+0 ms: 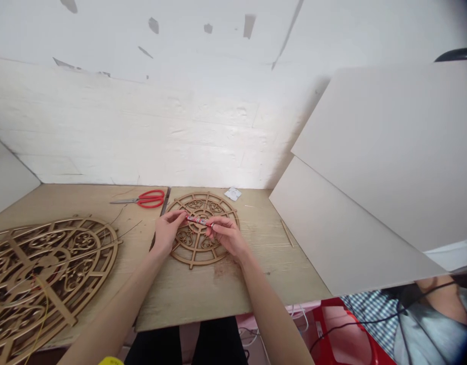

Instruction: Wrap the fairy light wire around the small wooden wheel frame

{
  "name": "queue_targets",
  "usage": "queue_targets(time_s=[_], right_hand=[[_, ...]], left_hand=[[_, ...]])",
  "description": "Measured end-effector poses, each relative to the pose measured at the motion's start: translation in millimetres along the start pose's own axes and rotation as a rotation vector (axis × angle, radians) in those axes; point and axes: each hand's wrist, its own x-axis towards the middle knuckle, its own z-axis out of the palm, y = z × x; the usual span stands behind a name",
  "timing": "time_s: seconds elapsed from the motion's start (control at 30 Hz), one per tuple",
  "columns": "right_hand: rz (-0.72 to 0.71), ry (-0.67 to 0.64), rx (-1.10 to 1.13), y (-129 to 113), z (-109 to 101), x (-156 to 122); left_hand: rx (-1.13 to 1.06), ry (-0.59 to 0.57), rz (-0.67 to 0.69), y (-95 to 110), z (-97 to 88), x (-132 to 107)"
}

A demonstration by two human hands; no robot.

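Both hands are closed on a slim red-and-white printed tube (198, 220), held roughly level above the table. My left hand (168, 230) pinches its left end, and my right hand (228, 234) pinches its right end. What is inside the tube does not show. Right below lies a round openwork wooden panel (194, 257) with scroll patterns and spokes, partly covered by my hands. To the left of my left hand, red-handled scissors (150, 198) rest on the table with their blades pointing left.
Larger round wooden panels (100, 263) lie stacked at the left, with loose wires and strings across them. A small white packet (232, 193) sits near the wall. A thin stick (287, 233) lies by the white boards (313, 228) at the right. Beyond them, another person's arm (442, 296) shows.
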Motion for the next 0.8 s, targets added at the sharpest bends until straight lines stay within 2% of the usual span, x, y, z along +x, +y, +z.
queue_targets(time_s=[0.27,0.57,0.8], right_hand=[[-0.004,0.032,-0.015,0.9,-2.8,-1.5],[0.001,0.050,-0.056,0.6,-3.5,-2.6],[0.004,0.035,-0.075,1.1,-3.4,-1.8]], left_hand=[[-0.010,-0.007,0.015,-2.8,0.1,-1.3],[-0.031,0.014,0.003,5.0,2.2,-7.3],[-0.016,0.003,0.025,-0.3,3.5,-4.4]])
